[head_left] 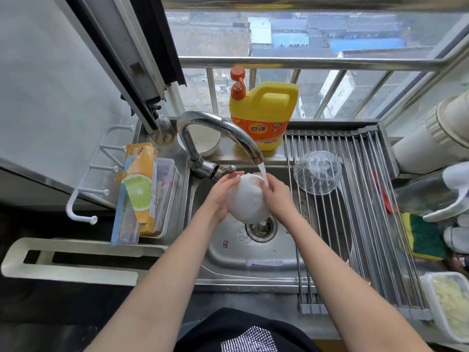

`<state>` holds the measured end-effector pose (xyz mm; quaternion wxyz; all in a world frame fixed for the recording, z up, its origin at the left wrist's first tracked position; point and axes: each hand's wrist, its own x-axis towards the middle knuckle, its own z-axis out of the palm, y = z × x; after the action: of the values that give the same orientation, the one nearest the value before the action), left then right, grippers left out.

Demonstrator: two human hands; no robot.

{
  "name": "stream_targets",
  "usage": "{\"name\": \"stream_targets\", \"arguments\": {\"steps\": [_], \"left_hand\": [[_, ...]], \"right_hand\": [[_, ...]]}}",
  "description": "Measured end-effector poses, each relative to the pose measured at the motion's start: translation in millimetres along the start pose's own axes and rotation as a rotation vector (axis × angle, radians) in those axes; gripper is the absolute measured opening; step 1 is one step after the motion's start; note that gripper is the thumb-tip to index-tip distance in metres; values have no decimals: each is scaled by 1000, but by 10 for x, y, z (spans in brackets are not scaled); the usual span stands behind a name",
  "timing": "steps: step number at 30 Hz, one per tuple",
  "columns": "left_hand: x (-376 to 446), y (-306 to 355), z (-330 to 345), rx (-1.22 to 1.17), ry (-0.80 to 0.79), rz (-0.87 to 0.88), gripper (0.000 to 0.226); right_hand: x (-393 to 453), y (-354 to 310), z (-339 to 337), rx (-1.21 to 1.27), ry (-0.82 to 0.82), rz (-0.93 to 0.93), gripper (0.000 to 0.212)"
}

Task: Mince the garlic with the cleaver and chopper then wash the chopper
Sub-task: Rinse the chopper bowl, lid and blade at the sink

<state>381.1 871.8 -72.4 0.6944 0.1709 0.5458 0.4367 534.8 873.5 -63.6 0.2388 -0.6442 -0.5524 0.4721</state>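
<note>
Head view: we judge mincing done, garlic boxed near right; left hand and right hand clasp the chopper lid under running tap; bowl drains.

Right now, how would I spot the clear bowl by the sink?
Find the steel sink; over its right side lies a roll-up rack of steel rods. Near the rack's back left corner rests the clear plastic bowl, upside down. It is the only see-through item on the rods.

Home kitchen, steel sink, faucet, dish soap
</note>
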Motion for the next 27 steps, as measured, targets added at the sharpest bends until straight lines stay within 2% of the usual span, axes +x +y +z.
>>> {"name": "stream_targets", "arguments": {"steps": [4, 6, 8, 11, 12, 14, 16, 18, 21, 23, 25, 27], "left_hand": [[-79, -40, -85, 0, -29, -160, 18], [-129, -110, -40, 51, -55, -272, 51], [-127, -181, 29, -45, -91, -324, 70], [-168, -183, 108, -137, -59, -302, 71], [-175, -178, 108, -112, -48, -285, 71], [-184, -153, 107, -71, -44, -262, 78], [-178, -126, 111, -28, -47, -240, 83], [-180, -75, 119, -20, -79, -210, 73], [-180, 34, 102, -29, -120, -212, 60], [-184, 93, 111, 42, -88, -232, 59], [-173, 113, 145, 146, -65, -228, 62], [-185, 116, 187, 136, -78, -212, 66]], "right_hand": [[-110, 133, -71, 385, 64, 146, 22], [-150, 130, -70, 529, 65, 220, 17], [-139, 142, -55, 541, 25, 265, 20], [-98, 103, -112, 424, -33, 248, 16], [-78, 89, -139, 408, -42, 251, 24], [-59, 47, -174, 499, -36, 281, 27], [-77, 6, -142, 664, -36, 314, 16], [-86, 5, -87, 771, -58, 337, 9], [-114, 13, -99, 916, -149, 348, 29], [-109, 5, -130, 928, -175, 359, 40], [-63, -19, -84, 821, -122, 340, 52], [-30, -110, -51, 582, 3, 377, 59]]}}
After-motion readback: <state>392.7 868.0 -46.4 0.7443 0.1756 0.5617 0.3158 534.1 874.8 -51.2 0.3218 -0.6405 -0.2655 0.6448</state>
